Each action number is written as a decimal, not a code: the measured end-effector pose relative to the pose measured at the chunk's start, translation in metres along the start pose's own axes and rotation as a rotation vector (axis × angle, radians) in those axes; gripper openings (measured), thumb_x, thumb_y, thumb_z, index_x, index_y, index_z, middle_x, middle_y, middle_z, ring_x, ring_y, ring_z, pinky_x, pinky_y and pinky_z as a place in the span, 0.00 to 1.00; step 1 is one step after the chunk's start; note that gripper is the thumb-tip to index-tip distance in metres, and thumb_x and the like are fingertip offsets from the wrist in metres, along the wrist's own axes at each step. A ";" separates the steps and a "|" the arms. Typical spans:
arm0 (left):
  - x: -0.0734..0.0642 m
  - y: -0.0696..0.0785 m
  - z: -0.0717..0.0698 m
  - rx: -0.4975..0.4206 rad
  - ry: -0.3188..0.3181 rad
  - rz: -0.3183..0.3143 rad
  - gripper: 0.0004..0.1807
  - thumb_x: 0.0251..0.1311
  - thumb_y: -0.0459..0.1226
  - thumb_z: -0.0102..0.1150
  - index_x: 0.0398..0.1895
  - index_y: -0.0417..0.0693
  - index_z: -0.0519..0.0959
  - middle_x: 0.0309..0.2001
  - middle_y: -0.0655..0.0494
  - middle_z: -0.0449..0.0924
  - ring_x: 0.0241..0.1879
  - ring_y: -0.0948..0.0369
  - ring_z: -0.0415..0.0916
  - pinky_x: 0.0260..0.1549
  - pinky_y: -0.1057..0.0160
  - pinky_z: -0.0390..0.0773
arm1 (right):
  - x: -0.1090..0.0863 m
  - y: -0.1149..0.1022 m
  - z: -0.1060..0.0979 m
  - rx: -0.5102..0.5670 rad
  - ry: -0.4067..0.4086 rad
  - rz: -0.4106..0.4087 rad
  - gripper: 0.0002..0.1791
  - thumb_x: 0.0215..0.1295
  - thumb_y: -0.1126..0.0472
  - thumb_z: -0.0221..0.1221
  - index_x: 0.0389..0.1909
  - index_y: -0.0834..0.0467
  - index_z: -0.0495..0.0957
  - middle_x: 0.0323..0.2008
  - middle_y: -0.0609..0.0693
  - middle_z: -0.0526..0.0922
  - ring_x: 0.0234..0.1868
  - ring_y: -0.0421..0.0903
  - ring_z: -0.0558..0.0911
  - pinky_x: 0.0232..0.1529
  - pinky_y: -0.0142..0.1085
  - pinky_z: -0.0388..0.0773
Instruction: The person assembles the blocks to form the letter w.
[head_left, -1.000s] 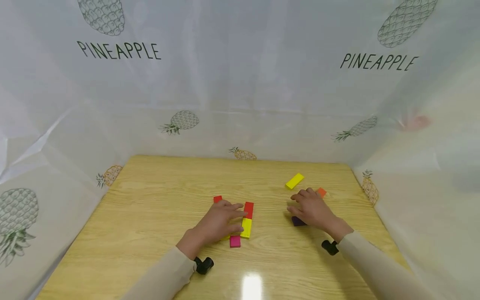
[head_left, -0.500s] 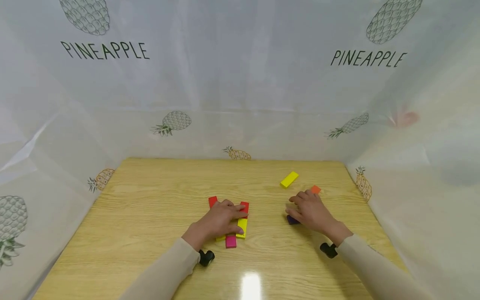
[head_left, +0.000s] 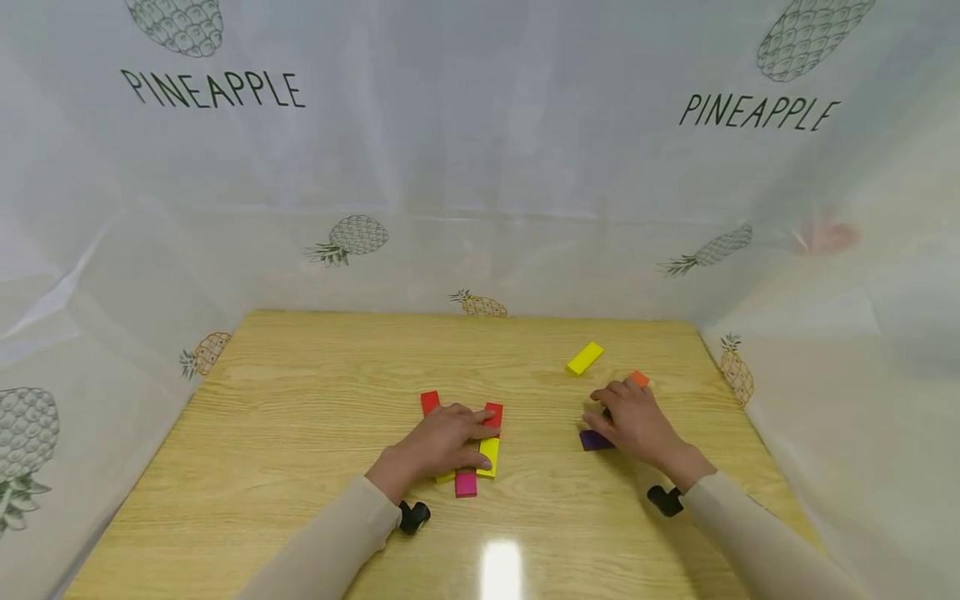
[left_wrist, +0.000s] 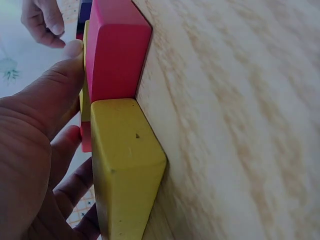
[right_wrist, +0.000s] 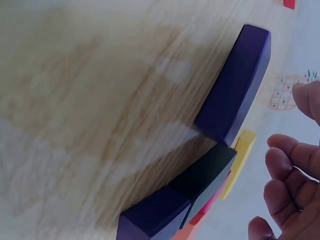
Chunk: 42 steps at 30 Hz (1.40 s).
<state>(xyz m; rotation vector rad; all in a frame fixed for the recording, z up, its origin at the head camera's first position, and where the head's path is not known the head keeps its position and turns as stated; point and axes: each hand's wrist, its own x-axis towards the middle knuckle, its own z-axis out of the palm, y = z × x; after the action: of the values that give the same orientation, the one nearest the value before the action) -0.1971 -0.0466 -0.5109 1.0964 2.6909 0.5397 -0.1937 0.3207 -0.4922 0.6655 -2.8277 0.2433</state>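
Note:
My left hand (head_left: 438, 442) lies palm down over a group of flat wooden blocks, fingers extended. Around it show a red block (head_left: 430, 402), a second red block (head_left: 495, 410), a yellow block (head_left: 489, 454) and a pink block (head_left: 466, 485). In the left wrist view, another yellow block (left_wrist: 127, 160) adjoins the pink one, and the thumb touches a yellow block behind. My right hand (head_left: 637, 421), fingers loosely bent and holding nothing, hovers above a purple block (head_left: 596, 440). The right wrist view shows a black block (right_wrist: 205, 172) and a second purple block (right_wrist: 155, 212) beside it.
A yellow block (head_left: 585, 358) lies farther back on the wooden table (head_left: 337, 358). An orange block (head_left: 639, 378) peeks out beyond my right hand. A pineapple-print sheet (head_left: 480, 167) encloses the table's back and sides.
My right hand has shifted slightly right, and more of the purple block shows. The left hand has stayed over its blocks, with more of the left red block visible. The head view has shifted a little.

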 end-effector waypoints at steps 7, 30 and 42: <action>0.001 0.001 0.001 0.016 -0.007 -0.010 0.32 0.69 0.56 0.66 0.74 0.63 0.77 0.80 0.61 0.66 0.74 0.50 0.68 0.73 0.45 0.66 | 0.004 0.020 -0.005 -0.043 0.015 0.066 0.20 0.72 0.52 0.67 0.54 0.63 0.85 0.46 0.58 0.85 0.49 0.61 0.79 0.47 0.62 0.75; 0.001 -0.002 -0.005 0.000 -0.023 -0.019 0.32 0.69 0.56 0.65 0.75 0.64 0.75 0.80 0.62 0.65 0.76 0.51 0.66 0.75 0.45 0.65 | 0.015 0.042 0.000 -0.072 -0.036 0.197 0.21 0.70 0.47 0.67 0.47 0.63 0.85 0.41 0.59 0.84 0.44 0.62 0.76 0.42 0.58 0.71; -0.001 0.000 -0.004 -0.002 -0.023 -0.022 0.32 0.69 0.56 0.66 0.75 0.65 0.75 0.80 0.63 0.65 0.76 0.52 0.66 0.75 0.45 0.65 | 0.029 0.024 0.017 -0.045 -0.029 0.158 0.16 0.69 0.53 0.66 0.46 0.63 0.85 0.42 0.59 0.84 0.44 0.60 0.76 0.44 0.59 0.75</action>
<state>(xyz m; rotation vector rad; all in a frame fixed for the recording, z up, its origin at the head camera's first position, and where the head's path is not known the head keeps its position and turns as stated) -0.1978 -0.0483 -0.5070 1.0650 2.6785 0.5234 -0.2333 0.3266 -0.5035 0.4403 -2.9068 0.1974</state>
